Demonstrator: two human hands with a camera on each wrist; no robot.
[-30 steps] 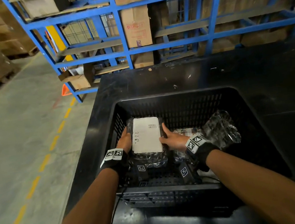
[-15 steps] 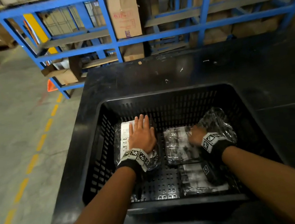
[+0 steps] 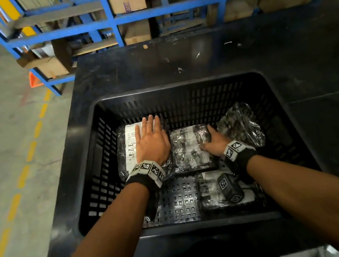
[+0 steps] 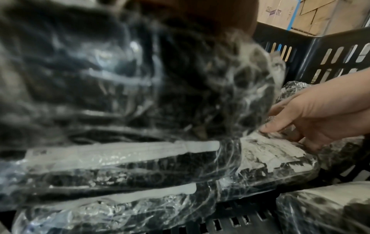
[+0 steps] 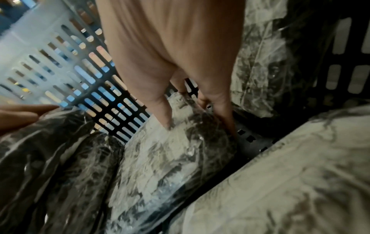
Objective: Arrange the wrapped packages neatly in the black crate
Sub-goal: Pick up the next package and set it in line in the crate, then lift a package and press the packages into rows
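Right hand (image 3: 213,142) now grips middle package's (image 3: 189,147) edge

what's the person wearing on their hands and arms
Both forearms are bare, no sleeves or gloves. Each wrist carries a black strap with a white band of black square-pattern markers. A small black box bearing the same markers hangs below the right wrist.

Both forearms were bare, without sleeves. The left hand (image 3: 152,144) and right hand (image 3: 213,142) each wore a black wrist strap (image 3: 240,158) banded with white square-patterned marker tags (image 3: 148,170); a small black tagged camera unit (image 3: 229,188) hung beneath the right wrist.
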